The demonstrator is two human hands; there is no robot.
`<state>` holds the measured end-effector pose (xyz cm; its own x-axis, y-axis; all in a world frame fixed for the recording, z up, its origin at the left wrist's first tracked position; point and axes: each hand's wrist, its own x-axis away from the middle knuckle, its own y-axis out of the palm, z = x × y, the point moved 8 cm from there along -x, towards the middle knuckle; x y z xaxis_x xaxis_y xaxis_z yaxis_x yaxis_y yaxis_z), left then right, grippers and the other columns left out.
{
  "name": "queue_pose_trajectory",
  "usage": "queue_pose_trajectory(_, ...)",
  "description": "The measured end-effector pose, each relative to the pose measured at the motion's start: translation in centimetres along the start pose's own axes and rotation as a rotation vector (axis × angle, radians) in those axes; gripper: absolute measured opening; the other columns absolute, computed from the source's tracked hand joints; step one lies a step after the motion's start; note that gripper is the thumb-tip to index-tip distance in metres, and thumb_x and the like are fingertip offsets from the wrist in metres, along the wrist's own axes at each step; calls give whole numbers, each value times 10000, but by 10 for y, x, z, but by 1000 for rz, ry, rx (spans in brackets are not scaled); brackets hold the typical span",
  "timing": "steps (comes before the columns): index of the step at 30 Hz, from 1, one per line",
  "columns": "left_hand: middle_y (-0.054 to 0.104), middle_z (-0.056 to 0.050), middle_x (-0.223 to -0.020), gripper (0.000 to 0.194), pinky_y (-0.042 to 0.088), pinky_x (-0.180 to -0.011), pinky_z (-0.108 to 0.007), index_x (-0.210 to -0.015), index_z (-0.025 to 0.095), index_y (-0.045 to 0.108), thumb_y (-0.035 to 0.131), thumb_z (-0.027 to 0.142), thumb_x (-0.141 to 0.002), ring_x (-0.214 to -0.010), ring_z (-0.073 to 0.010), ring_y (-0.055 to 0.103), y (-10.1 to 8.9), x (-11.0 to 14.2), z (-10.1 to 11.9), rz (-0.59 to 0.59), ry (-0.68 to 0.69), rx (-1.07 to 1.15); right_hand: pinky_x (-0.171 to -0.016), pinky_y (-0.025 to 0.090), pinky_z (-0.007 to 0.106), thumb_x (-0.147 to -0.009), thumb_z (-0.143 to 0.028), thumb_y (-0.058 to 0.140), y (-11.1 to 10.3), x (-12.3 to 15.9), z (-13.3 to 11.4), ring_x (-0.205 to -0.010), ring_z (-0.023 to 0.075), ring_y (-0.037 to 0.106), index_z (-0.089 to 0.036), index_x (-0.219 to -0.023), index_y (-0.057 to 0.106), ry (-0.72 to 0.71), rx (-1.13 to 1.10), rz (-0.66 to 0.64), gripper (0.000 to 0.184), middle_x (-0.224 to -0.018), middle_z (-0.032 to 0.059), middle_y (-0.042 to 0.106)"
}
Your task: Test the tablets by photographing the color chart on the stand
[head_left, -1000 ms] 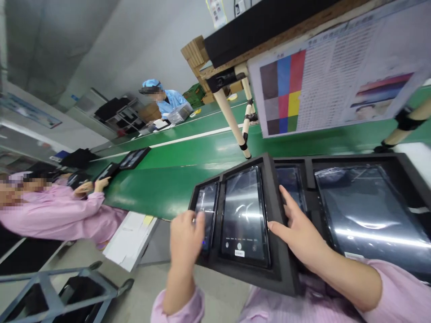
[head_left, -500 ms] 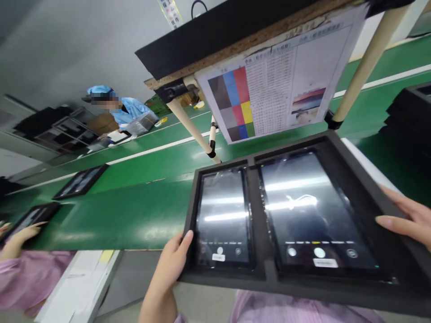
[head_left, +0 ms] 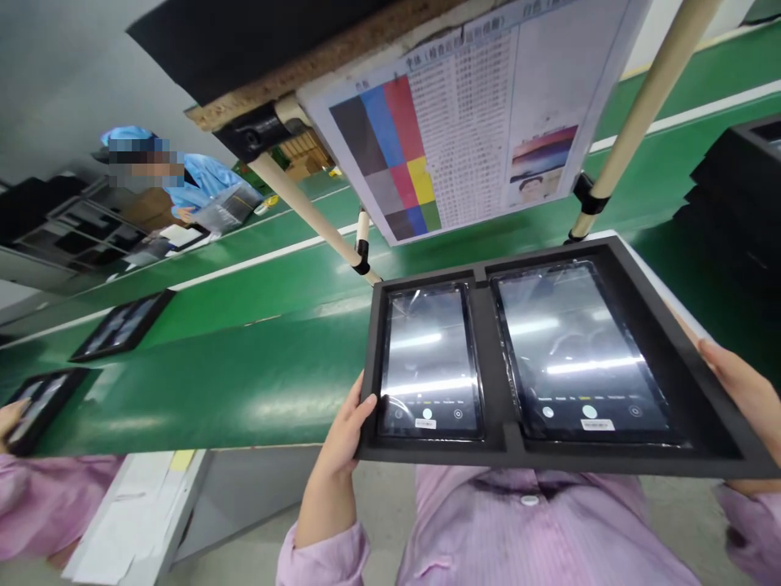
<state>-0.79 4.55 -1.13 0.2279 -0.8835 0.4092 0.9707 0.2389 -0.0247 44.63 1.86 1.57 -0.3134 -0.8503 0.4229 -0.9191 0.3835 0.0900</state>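
A black foam tray (head_left: 491,366) is held up in front of my chest, over the near edge of the green bench. Two tablets lie in its recesses: the left tablet (head_left: 430,366) and the right tablet (head_left: 577,350). Both screens are lit with what looks like a camera screen, and lamp streaks reflect in them. My left hand (head_left: 346,431) grips the tray's left edge, thumb on top. At the tray's right edge, my right hand (head_left: 741,391) is closed around the rim, its fingers partly hidden underneath.
A printed colour chart (head_left: 451,138) hangs from a pipe-framed shelf (head_left: 293,203) above the tray. Dark stacked trays (head_left: 732,203) stand at right. Further trays (head_left: 122,325) lie on the green bench (head_left: 220,399) at left, near a co-worker's hand (head_left: 12,419). Another person (head_left: 201,187) sits across.
The tray has risen slightly and tilted, with its near edge higher in view. My right hand has closed on the rim. The camera view has shifted, and the co-worker's hand at left has moved.
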Motion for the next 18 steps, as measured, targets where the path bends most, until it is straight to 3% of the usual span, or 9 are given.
queue_pose_trajectory(2, 768, -67, -1021, 628, 560, -779, -278, -1197, 186, 701, 825, 411, -624, -957, -242, 718, 0, 3, -3, 5, -33, 89, -1138, 439, 306, -922, -530, 485, 8, 2, -4, -1357, 195, 459, -458, -1467, 447, -5, -41, -20, 551, -1514, -127, 400)
queue_pose_trajectory(4, 745, -29, -798, 561, 543, -640, -246, -1135, 168, 719, 814, 363, -617, -751, -201, 713, 1, 6, -4, 7, -50, 146, -1136, 441, 319, -909, -512, 528, 13, 1, -5, -1366, 204, 452, -464, -1451, 466, -3, -47, -49, 547, -1534, -138, 363)
queue_pose_trajectory(6, 719, -4, -728, 499, 529, -596, -230, -1090, 171, 728, 797, 316, -618, -648, -166, 681, 3, 8, -2, 11, -36, 171, -1119, 462, 339, -878, -488, 576, 11, -3, -3, -1350, 217, 472, -464, -1447, 468, 16, -48, -67, 579, -1526, -133, 379)
queue_pose_trajectory(11, 732, -2, -748, 463, 539, -596, -229, -1064, 188, 735, 784, 296, -616, -625, -152, 673, 6, 11, -2, 15, -11, 198, -1127, 449, 353, -760, -363, 630, -2, -15, -4, -1372, 240, 449, -392, -1414, 525, -51, 69, -85, 663, -1501, -103, 428)
queue_pose_trajectory(15, 763, -17, -848, 535, 541, -593, -229, -1128, 201, 724, 787, 328, -612, -703, -174, 707, 8, 5, -5, -16, -2, 161, -1183, 372, 360, -720, -362, 629, -8, -26, -13, -1375, 252, 446, -352, -1355, 578, -136, 188, -37, 636, -1468, -64, 482)
queue_pose_trajectory(18, 778, -37, -970, 599, 554, -643, -235, -1201, 199, 705, 781, 343, -625, -819, -199, 732, 5, 0, -6, -27, 3, 137, -1184, 366, 408, -710, -419, 564, -30, -36, -17, -1342, 278, 482, -299, -1303, 608, -214, 409, 134, 607, -1385, 6, 565)
